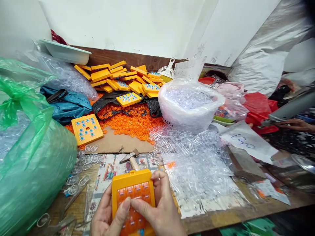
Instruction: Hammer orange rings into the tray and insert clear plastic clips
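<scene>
While both hands close around a yellow tray (131, 179) at the lower middle of the head camera's view, their thumbs meet on its face, over rows of translucent orange pieces. Fingers of the left hand (108, 208) curl around one side, the thumb laid inward; those of the right hand (161, 203) bend around the opposite side. Their grip behind the tray is hidden, and its bottom edge runs out of frame, a bit of blue just visible there.

Beyond it on the table (209, 223) lies a hammer (129, 156), its handle partly covered by the tray. Clear plastic pieces (199, 173) spread to the right, too tangled to tell apart, below a white bag (189, 116) whose printed lettering is only partly legible. Orange rings (130, 123) heap farther back, partly beneath black plastic (108, 100) and a jumble of other yellow trays (100, 75). At left, a green bag (46, 160) is cut off by the frame; at far right, another person's hand (296, 125) shows only in part, blurred.
</scene>
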`<action>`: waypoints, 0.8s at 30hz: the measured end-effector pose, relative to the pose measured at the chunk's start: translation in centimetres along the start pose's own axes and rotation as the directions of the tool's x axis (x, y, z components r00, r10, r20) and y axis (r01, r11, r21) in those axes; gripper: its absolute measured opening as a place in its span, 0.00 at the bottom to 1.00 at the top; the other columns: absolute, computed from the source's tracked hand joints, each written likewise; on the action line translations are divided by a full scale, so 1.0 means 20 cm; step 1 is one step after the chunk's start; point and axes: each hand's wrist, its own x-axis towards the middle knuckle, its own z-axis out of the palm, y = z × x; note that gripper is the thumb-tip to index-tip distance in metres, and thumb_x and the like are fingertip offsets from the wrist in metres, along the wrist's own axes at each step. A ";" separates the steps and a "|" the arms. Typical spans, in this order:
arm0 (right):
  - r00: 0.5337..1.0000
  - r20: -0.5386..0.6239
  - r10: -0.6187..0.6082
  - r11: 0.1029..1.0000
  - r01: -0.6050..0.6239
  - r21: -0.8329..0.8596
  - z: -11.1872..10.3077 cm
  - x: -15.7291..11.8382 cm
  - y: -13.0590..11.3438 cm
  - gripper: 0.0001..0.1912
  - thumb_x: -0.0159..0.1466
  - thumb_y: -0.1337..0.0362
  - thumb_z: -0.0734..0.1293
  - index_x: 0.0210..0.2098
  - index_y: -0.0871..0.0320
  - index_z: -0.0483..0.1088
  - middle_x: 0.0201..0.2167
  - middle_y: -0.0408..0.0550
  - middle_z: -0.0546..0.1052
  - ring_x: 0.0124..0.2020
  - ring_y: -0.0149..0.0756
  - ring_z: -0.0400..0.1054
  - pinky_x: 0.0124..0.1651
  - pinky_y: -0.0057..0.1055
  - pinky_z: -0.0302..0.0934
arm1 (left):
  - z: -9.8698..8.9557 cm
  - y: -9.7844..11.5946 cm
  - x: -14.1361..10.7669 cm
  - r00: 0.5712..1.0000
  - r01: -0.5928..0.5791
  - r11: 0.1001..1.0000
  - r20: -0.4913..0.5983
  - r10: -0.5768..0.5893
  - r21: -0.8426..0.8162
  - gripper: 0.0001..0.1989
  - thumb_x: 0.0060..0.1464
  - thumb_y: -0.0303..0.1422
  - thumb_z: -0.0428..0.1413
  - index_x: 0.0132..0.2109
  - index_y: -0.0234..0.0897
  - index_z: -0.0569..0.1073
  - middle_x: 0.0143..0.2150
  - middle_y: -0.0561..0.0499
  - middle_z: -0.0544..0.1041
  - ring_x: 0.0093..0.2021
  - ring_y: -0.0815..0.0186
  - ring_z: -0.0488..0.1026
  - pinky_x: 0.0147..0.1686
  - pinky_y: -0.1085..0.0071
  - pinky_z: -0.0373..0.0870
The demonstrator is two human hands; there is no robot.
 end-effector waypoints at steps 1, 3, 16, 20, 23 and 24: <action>0.999 0.037 -0.026 0.990 0.031 -0.140 -0.03 0.02 -0.02 0.24 0.55 0.57 0.71 0.40 0.49 0.52 0.38 0.41 0.73 0.37 0.34 0.73 0.37 0.31 0.69 | 0.00 0.01 0.01 1.000 0.029 0.999 0.009 -0.029 -0.033 0.55 0.34 0.36 0.72 0.66 0.40 0.53 0.43 0.45 0.82 0.47 0.50 0.77 0.44 0.66 0.77; 0.993 0.066 -0.103 0.892 0.121 -0.436 -0.11 0.08 -0.06 0.19 0.58 0.58 0.69 0.43 0.51 0.56 0.41 0.46 0.74 0.38 0.36 0.73 0.39 0.34 0.70 | 0.01 0.04 0.02 0.994 0.106 0.991 0.014 -0.105 -0.083 0.53 0.34 0.33 0.72 0.65 0.43 0.54 0.44 0.45 0.82 0.46 0.49 0.78 0.46 0.61 0.76; 0.912 0.121 -0.393 0.346 0.269 -0.899 -0.25 0.37 -0.02 0.08 0.63 0.70 0.65 0.41 0.58 0.73 0.34 0.44 0.75 0.42 0.39 0.68 0.49 0.46 0.60 | -0.03 0.11 0.03 0.851 0.499 0.838 0.306 -0.427 -0.220 0.32 0.57 0.34 0.57 0.66 0.33 0.58 0.51 0.37 0.77 0.56 0.47 0.69 0.59 0.51 0.63; 0.825 0.012 -0.564 0.497 0.351 -0.793 -0.31 0.35 -0.06 0.11 0.61 0.68 0.65 0.42 0.58 0.76 0.36 0.48 0.77 0.41 0.39 0.69 0.47 0.43 0.62 | -0.07 0.08 0.04 0.881 0.391 0.901 0.359 -0.308 -0.186 0.39 0.55 0.23 0.57 0.68 0.42 0.50 0.52 0.42 0.77 0.57 0.50 0.69 0.61 0.53 0.60; 0.779 -0.208 -0.591 0.669 0.330 -0.666 -0.33 0.27 -0.11 0.13 0.64 0.61 0.65 0.46 0.60 0.73 0.37 0.51 0.78 0.37 0.37 0.72 0.41 0.39 0.68 | -0.06 0.09 0.02 0.870 0.387 0.911 0.384 -0.308 -0.145 0.46 0.49 0.23 0.62 0.68 0.45 0.48 0.53 0.43 0.77 0.56 0.49 0.71 0.59 0.53 0.63; 0.794 -0.249 -0.555 0.723 0.313 -0.616 -0.32 0.22 -0.12 0.14 0.64 0.59 0.65 0.46 0.60 0.73 0.34 0.50 0.79 0.33 0.36 0.74 0.37 0.37 0.70 | -0.05 0.09 0.01 0.869 0.381 0.917 0.386 -0.310 -0.122 0.49 0.45 0.24 0.65 0.68 0.45 0.48 0.53 0.42 0.77 0.55 0.48 0.71 0.58 0.53 0.64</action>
